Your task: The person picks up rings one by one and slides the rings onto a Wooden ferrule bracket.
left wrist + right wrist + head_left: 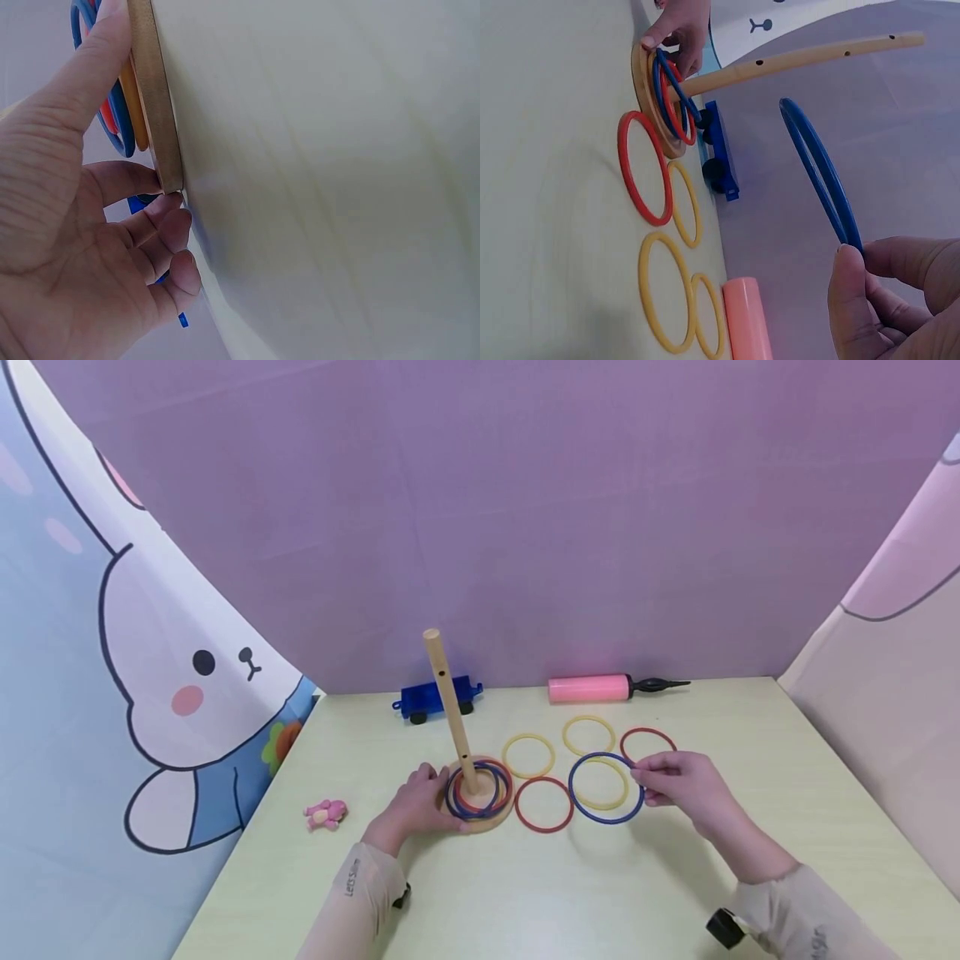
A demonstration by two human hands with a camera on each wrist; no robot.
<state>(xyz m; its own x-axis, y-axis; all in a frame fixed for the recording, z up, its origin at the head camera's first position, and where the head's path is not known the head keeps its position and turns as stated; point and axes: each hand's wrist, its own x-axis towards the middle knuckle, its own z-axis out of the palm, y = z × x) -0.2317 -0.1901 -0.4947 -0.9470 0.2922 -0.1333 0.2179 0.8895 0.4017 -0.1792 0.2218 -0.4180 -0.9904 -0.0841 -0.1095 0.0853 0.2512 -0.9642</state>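
A wooden ring-toss stand has an upright peg (453, 710) on a round base (480, 828), with several blue, red and yellow rings lying around the peg's foot. My left hand (416, 803) grips the base at its left edge; the left wrist view shows the thumb (94, 67) over the rim and curled fingers at its side. Between thumb and fingertips, my right hand (686, 787) pinches a blue ring (829, 187), raised above the table right of the stand. Seen from the head, this ring partly overlaps a yellow ring (627, 787) lying below it.
On the table (510, 910) lie a red ring (517, 806), two yellow rings further back and another red ring (648, 729) at the right. Behind them are a blue toy wagon (420, 700) and a pink pump (588, 689). A small pink toy figure (326, 814) lies at left.
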